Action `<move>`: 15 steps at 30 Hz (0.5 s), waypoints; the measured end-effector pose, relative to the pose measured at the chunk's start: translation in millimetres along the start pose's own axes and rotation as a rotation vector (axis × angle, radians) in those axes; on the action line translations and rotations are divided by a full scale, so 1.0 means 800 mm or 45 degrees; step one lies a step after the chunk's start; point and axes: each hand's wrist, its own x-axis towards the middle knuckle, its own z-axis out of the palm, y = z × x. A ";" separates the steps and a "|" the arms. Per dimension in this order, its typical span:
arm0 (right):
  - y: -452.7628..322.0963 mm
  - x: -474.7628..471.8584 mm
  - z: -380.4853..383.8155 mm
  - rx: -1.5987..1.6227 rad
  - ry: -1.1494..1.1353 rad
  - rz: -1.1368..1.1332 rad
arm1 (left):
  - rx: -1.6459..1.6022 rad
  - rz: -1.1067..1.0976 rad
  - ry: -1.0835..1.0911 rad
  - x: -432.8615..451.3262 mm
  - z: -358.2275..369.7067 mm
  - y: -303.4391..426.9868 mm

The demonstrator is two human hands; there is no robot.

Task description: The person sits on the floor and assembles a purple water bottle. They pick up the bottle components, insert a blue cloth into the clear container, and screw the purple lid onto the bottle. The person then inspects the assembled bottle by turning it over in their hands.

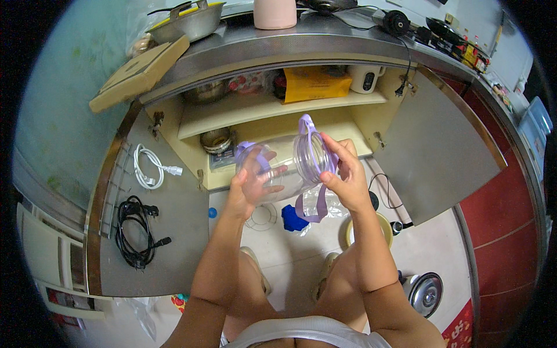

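Note:
A clear, see-through jar point(285, 150) with lilac fittings lies sideways in the air between my hands, in front of the cabinet. My left hand point(248, 187) supports its base end, the fingers showing through the transparent wall. At the ringed neck, my right hand point(350, 178) grips the rim with thumb and fingers. A lilac strap point(321, 205) hangs in a loop below the neck, and another lilac loop point(307, 122) stands up above it. The jar looks empty.
An open cabinet has a shelf point(261, 108) holding a yellow packet point(317, 83) and a white appliance point(365, 79). Its doors point(169, 243) point(439, 148) swing out on both sides; cords hang on the left one. Floor items include blue cloth point(294, 218), a wire rack point(261, 216) and a lidded pot point(425, 295).

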 end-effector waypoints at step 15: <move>-0.001 -0.001 0.025 0.906 0.172 0.287 | -0.128 0.116 -0.145 0.011 0.004 -0.021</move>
